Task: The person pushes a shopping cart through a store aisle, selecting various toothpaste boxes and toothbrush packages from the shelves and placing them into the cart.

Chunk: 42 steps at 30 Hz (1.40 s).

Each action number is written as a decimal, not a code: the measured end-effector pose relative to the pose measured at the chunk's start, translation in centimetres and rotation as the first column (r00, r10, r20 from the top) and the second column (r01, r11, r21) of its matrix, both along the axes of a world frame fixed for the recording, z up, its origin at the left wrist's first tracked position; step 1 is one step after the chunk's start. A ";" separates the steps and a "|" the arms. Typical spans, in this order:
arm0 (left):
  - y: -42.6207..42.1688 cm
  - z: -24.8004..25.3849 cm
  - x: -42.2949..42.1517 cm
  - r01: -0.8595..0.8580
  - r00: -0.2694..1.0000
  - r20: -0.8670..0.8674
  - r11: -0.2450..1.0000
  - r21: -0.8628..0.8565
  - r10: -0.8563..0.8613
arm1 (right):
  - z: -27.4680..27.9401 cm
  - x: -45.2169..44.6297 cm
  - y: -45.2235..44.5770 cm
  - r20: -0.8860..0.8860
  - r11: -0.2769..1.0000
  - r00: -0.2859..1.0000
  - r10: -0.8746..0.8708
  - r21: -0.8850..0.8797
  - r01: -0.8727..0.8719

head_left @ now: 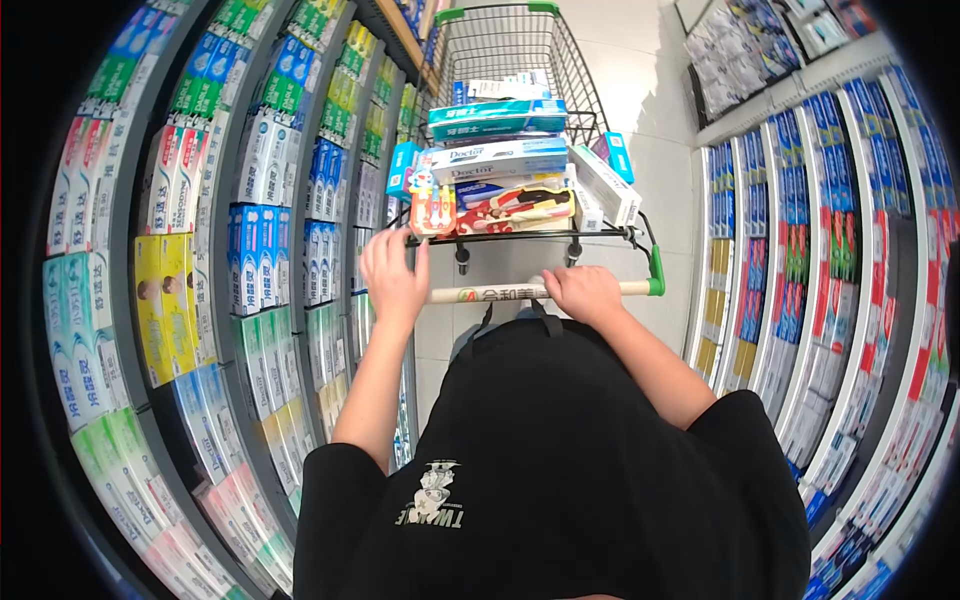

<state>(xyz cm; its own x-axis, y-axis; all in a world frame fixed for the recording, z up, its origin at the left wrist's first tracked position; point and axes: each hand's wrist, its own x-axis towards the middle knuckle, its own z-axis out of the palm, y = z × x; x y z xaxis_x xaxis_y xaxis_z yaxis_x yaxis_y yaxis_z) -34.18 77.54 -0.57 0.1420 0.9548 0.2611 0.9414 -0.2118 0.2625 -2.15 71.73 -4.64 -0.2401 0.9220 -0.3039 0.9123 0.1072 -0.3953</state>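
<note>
Handle of the shopping cart, clamped by the right hand; the undersides of those fingers are hidden from the onlooker. The left hand has its fingers apart at the handle's left end; whether they touch it cannot be told. Just beyond the left fingers stands a red cartoon pack. Farther ahead of both hands, a teal box partly hides the smaller boxes behind. Shelves left of the left fingers are cut off by darkness.

Glossy cardboard boxes, metal-wire cart, matt cloth shirt
</note>
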 end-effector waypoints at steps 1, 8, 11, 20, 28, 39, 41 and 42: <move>-1.0 0.2 -0.6 -0.070 0.997 -0.044 0.997 -0.024 0.069 | 0.0 0.3 0.6 0.009 1.000 1.000 -0.006 0.017 0.006; -5.1 -3.1 -1.3 -0.174 0.979 -0.155 0.947 -0.269 0.136 | -1.3 2.1 4.2 0.074 0.979 0.995 -0.064 0.197 0.049; -3.5 -2.2 -0.6 -0.153 0.984 -0.135 0.946 -0.287 0.119 | -1.8 2.5 5.5 0.083 0.969 0.995 -0.060 0.245 0.038; 1.7 -1.3 -1.6 -0.009 0.999 0.031 0.924 -0.382 0.023 | -3.6 4.5 10.5 0.095 0.958 0.995 -0.018 0.286 -0.010; 6.5 -2.5 -2.8 0.163 0.976 0.194 0.920 -0.357 -0.098 | -3.0 6.4 16.2 0.160 0.996 0.985 0.064 0.054 -0.074; 12.6 -4.5 -4.6 0.370 0.921 0.263 0.855 -0.363 -0.287 | -3.4 9.3 25.5 0.280 0.917 0.901 0.330 -0.320 -0.237; 13.4 -4.5 -4.7 0.386 0.911 0.298 0.843 -0.376 -0.285 | 0.1 7.4 29.0 0.277 0.879 0.849 0.450 -0.307 -0.365; 13.8 -5.1 -4.8 0.396 0.903 0.324 0.842 -0.367 -0.283 | 1.7 6.1 31.1 0.273 0.853 0.817 0.507 -0.298 -0.430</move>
